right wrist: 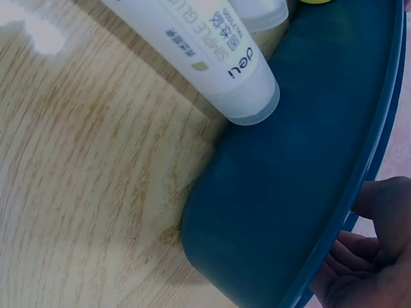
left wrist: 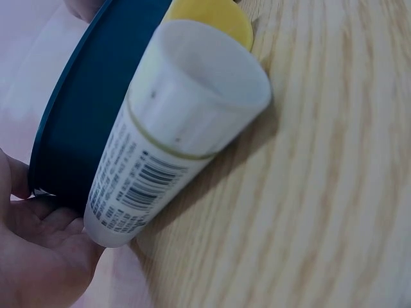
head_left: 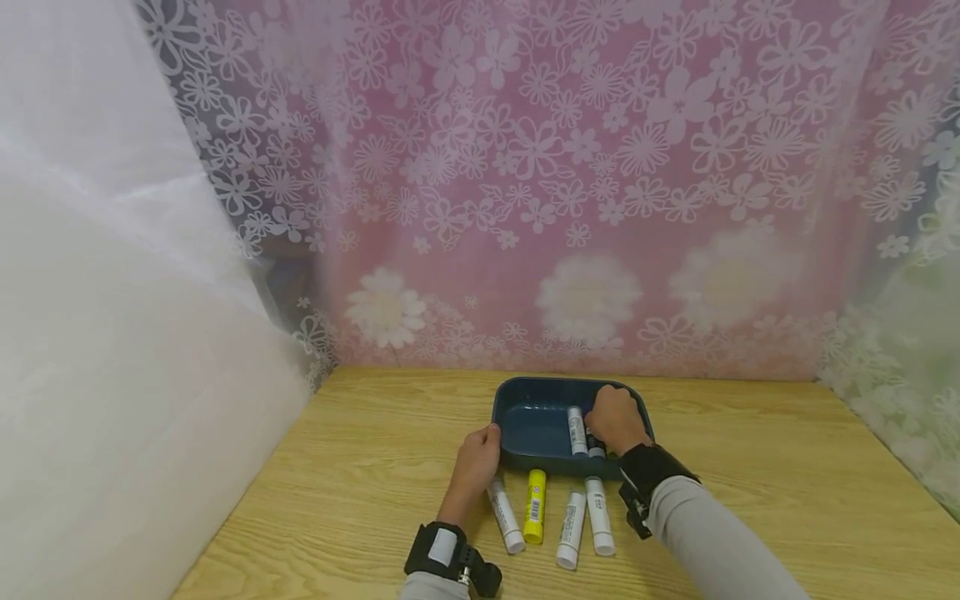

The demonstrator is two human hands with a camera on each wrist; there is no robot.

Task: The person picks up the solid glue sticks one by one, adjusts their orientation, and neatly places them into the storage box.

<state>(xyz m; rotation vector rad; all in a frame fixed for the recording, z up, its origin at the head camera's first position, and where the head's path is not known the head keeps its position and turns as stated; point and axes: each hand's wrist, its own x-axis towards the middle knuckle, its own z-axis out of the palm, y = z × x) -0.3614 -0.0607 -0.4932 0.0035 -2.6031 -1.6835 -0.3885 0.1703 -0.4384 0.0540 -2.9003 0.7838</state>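
A dark blue rectangular tray (head_left: 536, 461) sits on the table. My left hand (head_left: 477, 458) grips its left front corner, thumb at the rim and fingers curled below, as the left wrist view shows. My right hand (head_left: 618, 419) reaches over the right part of the tray, its fingers curled. A white glue stick (head_left: 576, 431) and a dark glue stick (head_left: 596, 446) lie inside, the dark one right at the right fingertips. Whether the right fingers hold it I cannot tell. In the right wrist view the tray's rim partly covers that hand (right wrist: 369, 263).
Before the tray lie a yellow glue stick (head_left: 535, 507) and several white ones: one (head_left: 506, 517) by my left hand, another (head_left: 572, 529) mid-front, another (head_left: 599, 517) towards the right wrist. Behind the wooden table (head_left: 757, 467) hangs a flowered curtain (head_left: 480, 192); white sheeting (head_left: 135, 375) hangs at left.
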